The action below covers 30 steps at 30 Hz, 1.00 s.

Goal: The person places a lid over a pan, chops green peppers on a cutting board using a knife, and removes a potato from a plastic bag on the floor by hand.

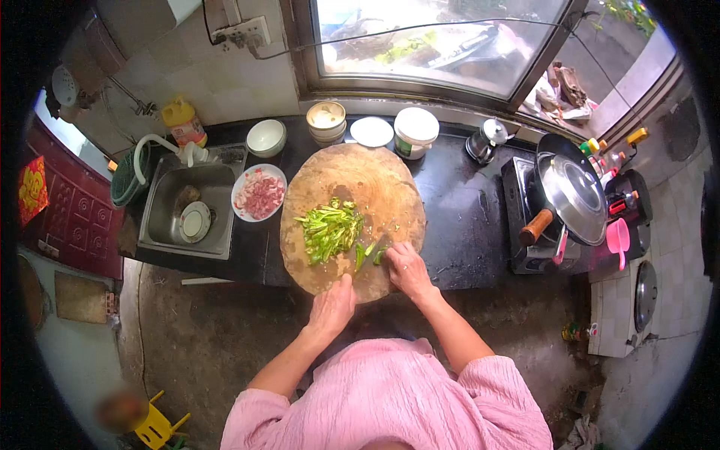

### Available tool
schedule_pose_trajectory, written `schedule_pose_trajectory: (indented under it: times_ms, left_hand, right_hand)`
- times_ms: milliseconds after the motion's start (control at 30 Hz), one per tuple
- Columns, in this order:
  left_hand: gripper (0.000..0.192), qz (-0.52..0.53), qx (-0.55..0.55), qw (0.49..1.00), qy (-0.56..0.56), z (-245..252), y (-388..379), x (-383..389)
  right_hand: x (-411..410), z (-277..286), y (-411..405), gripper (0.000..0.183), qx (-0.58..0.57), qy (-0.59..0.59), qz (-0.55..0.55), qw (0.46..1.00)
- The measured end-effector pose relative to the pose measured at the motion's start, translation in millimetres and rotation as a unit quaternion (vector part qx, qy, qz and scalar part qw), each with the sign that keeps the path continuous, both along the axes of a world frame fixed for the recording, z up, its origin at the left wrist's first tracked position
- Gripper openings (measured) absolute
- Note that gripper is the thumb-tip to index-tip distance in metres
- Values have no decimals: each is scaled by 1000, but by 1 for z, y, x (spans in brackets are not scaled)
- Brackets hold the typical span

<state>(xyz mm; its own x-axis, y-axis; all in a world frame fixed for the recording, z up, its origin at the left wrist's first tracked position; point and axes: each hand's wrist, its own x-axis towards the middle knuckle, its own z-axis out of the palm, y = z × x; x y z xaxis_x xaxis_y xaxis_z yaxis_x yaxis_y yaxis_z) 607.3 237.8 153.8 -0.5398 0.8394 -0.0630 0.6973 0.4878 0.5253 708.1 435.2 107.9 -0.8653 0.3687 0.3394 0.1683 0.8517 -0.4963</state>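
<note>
A round wooden chopping board (360, 174) lies before me on the dark counter. On its left half rests a heap of sliced green peppers (332, 230), with a few loose pieces (361, 256) to the right. My left hand (333, 306), at the board's front edge, is closed around what looks like a knife handle, mostly hidden. The narrow grey knife blade (372, 260) points away to the right, between the loose pieces. The fingers of my right hand (406, 269) are bent down on a green pepper piece (380, 256) beside the blade.
A plate of sliced raw meat (260, 193) and a steel sink (225, 236) are left of the board. Bowls (266, 138), a white plate (372, 131) and a white tub (416, 128) line the back. At right, a lidded wok (574, 191) on a gas stove (514, 185) has its handle (536, 227) pointing inward.
</note>
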Motion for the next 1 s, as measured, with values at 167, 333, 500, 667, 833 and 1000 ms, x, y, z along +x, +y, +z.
schedule_pose_trajectory:
  times_ms: [167,333,500,667,833,1000]
  left_hand:
    - [14,-29,-21,999,11,12,-4,9]
    - [14,-23,-35,999,6,-4,12,-2]
    - [13,-18,-10,1000,-2,18,3,-5]
    - [14,-23,-14,1000,15,0,18,4]
    - [15,-22,16,1000,13,5,13,-5]
    - [15,-36,-18,999,-5,6,18,6]
  right_hand:
    - [1,-5,2,14,-10,5,1,1000]
    - [-2,4,3,12,-4,10,15,1000]
    - [2,-7,5,12,-9,51,4,999]
    - [2,-4,7,13,-2,37,8,999]
    - [6,-8,6,14,-9,89,23,996]
    - [9,-12,7,17,-21,56,13,998]
